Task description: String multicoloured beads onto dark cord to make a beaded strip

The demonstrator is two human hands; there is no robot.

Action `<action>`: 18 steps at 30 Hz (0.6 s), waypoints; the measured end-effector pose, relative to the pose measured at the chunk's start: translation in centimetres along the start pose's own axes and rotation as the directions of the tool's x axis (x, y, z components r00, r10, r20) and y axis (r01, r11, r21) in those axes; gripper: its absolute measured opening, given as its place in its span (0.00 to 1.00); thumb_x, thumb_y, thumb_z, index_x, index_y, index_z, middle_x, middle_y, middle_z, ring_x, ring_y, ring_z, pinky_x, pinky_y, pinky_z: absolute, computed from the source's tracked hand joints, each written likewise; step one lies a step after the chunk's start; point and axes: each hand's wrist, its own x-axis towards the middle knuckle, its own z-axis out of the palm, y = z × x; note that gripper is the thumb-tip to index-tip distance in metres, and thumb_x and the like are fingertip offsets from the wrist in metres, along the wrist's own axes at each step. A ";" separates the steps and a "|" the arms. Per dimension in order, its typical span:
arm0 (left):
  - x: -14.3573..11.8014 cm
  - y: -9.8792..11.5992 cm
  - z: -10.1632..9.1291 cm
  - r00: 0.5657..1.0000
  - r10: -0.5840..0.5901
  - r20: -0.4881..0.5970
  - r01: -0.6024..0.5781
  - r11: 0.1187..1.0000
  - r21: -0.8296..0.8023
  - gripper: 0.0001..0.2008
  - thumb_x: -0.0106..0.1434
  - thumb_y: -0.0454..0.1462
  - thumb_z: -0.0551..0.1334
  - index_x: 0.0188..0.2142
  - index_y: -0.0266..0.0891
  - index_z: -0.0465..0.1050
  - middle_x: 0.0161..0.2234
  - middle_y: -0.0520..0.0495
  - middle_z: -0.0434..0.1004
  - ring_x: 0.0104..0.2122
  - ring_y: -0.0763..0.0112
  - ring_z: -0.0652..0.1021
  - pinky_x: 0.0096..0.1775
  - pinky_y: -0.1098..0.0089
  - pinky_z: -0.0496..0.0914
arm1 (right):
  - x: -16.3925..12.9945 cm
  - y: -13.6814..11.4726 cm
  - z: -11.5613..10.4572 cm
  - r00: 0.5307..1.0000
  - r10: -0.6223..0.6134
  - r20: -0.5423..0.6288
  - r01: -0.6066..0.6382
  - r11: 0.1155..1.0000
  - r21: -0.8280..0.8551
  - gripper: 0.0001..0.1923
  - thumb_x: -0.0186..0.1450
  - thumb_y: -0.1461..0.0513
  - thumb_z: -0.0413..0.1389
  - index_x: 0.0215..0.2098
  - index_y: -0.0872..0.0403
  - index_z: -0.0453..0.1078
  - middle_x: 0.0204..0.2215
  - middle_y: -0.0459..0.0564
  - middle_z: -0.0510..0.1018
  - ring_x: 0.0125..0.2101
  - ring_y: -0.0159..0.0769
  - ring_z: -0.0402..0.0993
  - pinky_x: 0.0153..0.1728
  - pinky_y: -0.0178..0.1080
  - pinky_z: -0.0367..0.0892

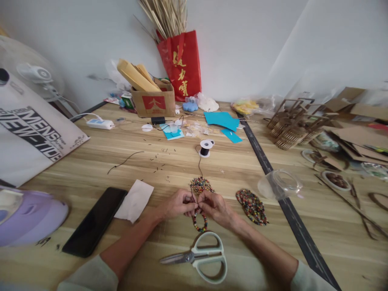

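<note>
Fingertips of both hands pinch a strand of multicoloured beads where it meets a thin black cord: the left hand [178,204] and right hand [214,204] meet thumb to thumb, each closed on the beaded strand [200,220], whose loop hangs toward the person while a denser cluster of beads [200,185] lies just beyond the knuckles. From that cluster the black cord [199,165] runs away to a small spool [206,148] standing farther up the wooden table [169,169]. Good practice at this stage is likely a firm, close pinch at the junction, with the cord kept lightly taut so no bead slips. Scissors [201,256] lie near the wrists, a second beaded piece [251,207] just right of the right hand, and a phone [95,221] and white tissue [135,201] to the left.
</note>
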 end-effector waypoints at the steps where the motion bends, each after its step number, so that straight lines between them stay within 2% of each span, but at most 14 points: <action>1: 0.0 0.0 0.0 1.000 -0.002 0.000 0.002 1.000 -0.006 0.19 0.55 0.48 0.65 0.30 0.32 0.71 0.23 0.49 0.74 0.22 0.76 0.73 0.27 0.75 0.68 | 0.0 0.0 0.0 1.000 0.007 0.000 -0.007 1.000 0.000 0.06 0.63 0.61 0.52 0.30 0.55 0.64 0.23 0.46 0.72 0.23 0.29 0.65 0.24 0.30 0.59; 11: 0.1 0.5 -0.5 0.996 -0.088 0.029 0.090 0.993 -0.076 0.20 0.51 0.49 0.68 0.28 0.33 0.71 0.20 0.50 0.75 0.20 0.76 0.74 0.25 0.75 0.68 | 0.0 0.0 0.0 0.999 0.054 -0.004 -0.054 0.999 -0.008 0.03 0.60 0.64 0.53 0.29 0.56 0.65 0.22 0.44 0.71 0.21 0.26 0.63 0.21 0.28 0.57; 18: 0.2 0.5 -0.6 0.995 -0.090 0.031 0.093 0.988 -0.123 0.21 0.49 0.50 0.69 0.26 0.33 0.71 0.19 0.51 0.75 0.19 0.77 0.73 0.24 0.76 0.68 | -0.3 0.0 0.2 0.998 -0.052 -0.030 0.046 0.986 -0.157 0.04 0.63 0.65 0.54 0.29 0.56 0.65 0.21 0.43 0.69 0.21 0.27 0.63 0.21 0.28 0.57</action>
